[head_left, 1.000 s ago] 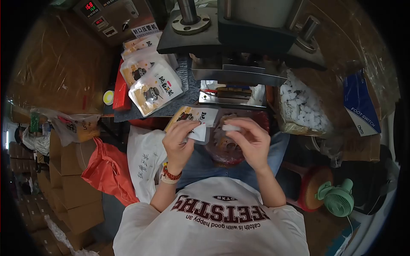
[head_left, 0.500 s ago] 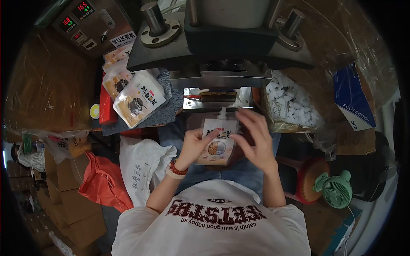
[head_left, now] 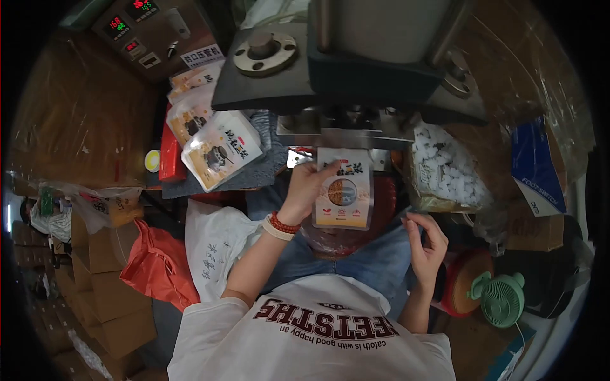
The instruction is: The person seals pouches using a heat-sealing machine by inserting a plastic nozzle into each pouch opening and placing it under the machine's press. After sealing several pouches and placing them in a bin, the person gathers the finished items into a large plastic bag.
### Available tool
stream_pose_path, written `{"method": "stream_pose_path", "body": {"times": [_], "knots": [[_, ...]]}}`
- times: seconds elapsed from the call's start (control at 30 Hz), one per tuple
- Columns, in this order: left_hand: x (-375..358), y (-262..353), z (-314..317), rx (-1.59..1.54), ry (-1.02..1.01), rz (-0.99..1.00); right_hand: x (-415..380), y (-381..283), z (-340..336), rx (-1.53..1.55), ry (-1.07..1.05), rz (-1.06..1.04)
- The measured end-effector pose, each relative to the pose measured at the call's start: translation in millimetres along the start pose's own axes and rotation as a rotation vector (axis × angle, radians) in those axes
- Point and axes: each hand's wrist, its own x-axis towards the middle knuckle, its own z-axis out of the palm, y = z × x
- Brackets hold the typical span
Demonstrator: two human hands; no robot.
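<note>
My left hand point(head_left: 309, 186) grips a white printed pouch point(head_left: 344, 188) by its left edge and holds its top up under the jaws of the sealing press point(head_left: 346, 117). The pouch stands upright, with a round picture in its middle. My right hand point(head_left: 427, 244) rests lower right near my knee, fingers curled, and nothing shows in it. A box of small white caps point(head_left: 445, 165) sits to the right of the press, above my right hand.
A stack of finished pouches point(head_left: 219, 149) lies on a grey mat left of the press, by a red box point(head_left: 171, 155). A control panel point(head_left: 136, 28) with red digits sits top left. A blue foot-switch box point(head_left: 534, 165), a green fan point(head_left: 502, 298), bags and cartons surround me.
My left hand has lifted the pouch from my lap up to the press jaws. My right hand has let go and dropped down to the right.
</note>
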Motion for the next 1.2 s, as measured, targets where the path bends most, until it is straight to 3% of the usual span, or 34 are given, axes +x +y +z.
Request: {"method": "stream_pose_path", "body": {"times": [0.03, 0.1, 0.13, 0.27, 0.3, 0.37, 0.4, 0.47, 0.53, 0.6, 0.63, 0.7, 0.77, 0.83, 0.87, 0.9, 0.97, 1.03, 1.07, 1.2], "knots": [[4, -6, -4, -0.014, -0.024, 0.012, -1, -1, 1, 0.025, 0.023, 0.025], [3, 0, -10, 0.262, 0.025, 0.006, -1, -8, 4, 0.045, 0.024, -0.029], [-2, 7, -14, 0.309, -0.033, 0.109, -4, -9, 9, 0.071, -0.001, -0.054], [-33, 45, -85, 0.913, 0.732, 0.702, -7, -24, 39, 0.137, -0.279, -0.212], [-37, 50, -114, 1.038, 0.939, 0.842, -9, -30, 53, 0.187, -0.362, -0.171], [-45, 57, -157, 1.278, 1.192, 0.817, -7, -38, 88, 0.265, -0.499, -0.183], [-41, 57, -178, 1.235, 1.162, 0.768, -2, -38, 110, 0.293, -0.551, -0.243], [-55, 81, -158, 0.81, 0.829, 0.461, 17, -41, 158, 0.24, -0.556, -0.313], [-31, 69, -188, 0.934, 0.942, 0.579, 44, -35, 215, 0.061, -0.379, -0.354], [-31, 67, -193, 0.912, 0.992, 0.532, 73, -17, 269, -0.152, -0.171, -0.329], [-27, 66, -198, 0.901, 0.996, 0.538, 85, -3, 286, -0.156, -0.174, -0.34], [-24, 69, -207, 0.563, 0.781, 0.426, 99, 15, 312, -0.23, -0.247, -0.122], [-22, 74, -201, 0.474, 0.665, 0.542, 97, 21, 319, -0.151, -0.213, -0.14], [-13, 78, -202, 0.711, 0.843, 0.745, 98, 20, 327, -0.013, -0.133, -0.2], [-20, 99, -183, 0.936, 0.959, 0.727, 100, 15, 331, -0.018, -0.134, -0.2], [-11, 105, -183, 0.932, 0.956, 0.729, 106, 10, 335, -0.084, -0.111, -0.251], [8, 116, -190, 0.978, 1.017, 1.052, 110, 6, 344, -0.211, -0.042, -0.285], [19, 118, -208, 1.028, 0.949, 1.036, 110, 19, 356, -0.172, 0.003, -0.279], [19, 120, -209, 0.906, 0.841, 1.015, 113, 19, 357, -0.136, 0.048, -0.27], [24, 139, -219, 0.653, 0.624, 0.901, 129, 22, 363, -0.02, -0.144, -0.122]]}}
